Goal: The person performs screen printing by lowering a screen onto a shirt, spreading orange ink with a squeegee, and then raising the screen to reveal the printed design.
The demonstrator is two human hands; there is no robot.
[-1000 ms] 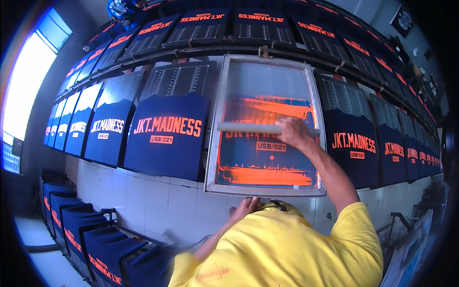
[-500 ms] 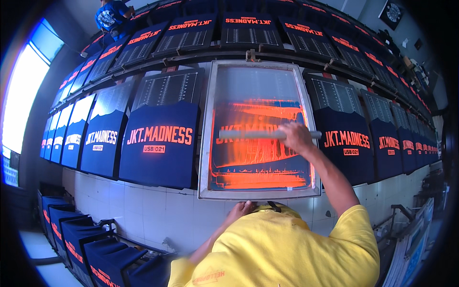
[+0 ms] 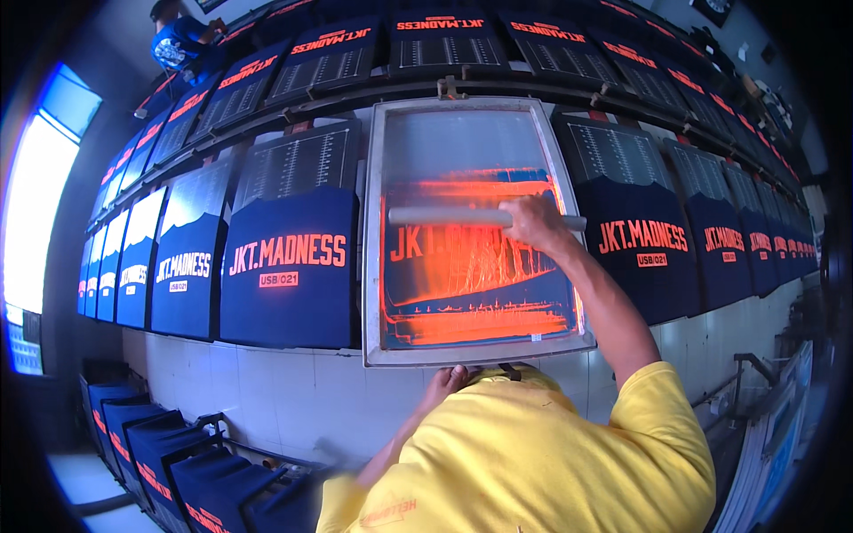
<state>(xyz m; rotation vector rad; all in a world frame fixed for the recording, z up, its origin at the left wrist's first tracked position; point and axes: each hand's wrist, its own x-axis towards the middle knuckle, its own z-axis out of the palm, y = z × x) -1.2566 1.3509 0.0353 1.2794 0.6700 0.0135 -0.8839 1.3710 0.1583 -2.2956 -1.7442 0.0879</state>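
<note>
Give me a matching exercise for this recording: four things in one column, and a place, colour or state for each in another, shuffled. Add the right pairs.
Things:
1. Right hand
2. Left hand
3. Squeegee
4. Ink

Descriptions:
A. Pale grey, set crosswise over the screen frame
B. By the frame edge nearest the person
C. Bright orange, smeared in uneven bands
D. Closed around a bar, right of its middle

Pairs: 1-D, 2-B, 3-A, 4-C
</note>
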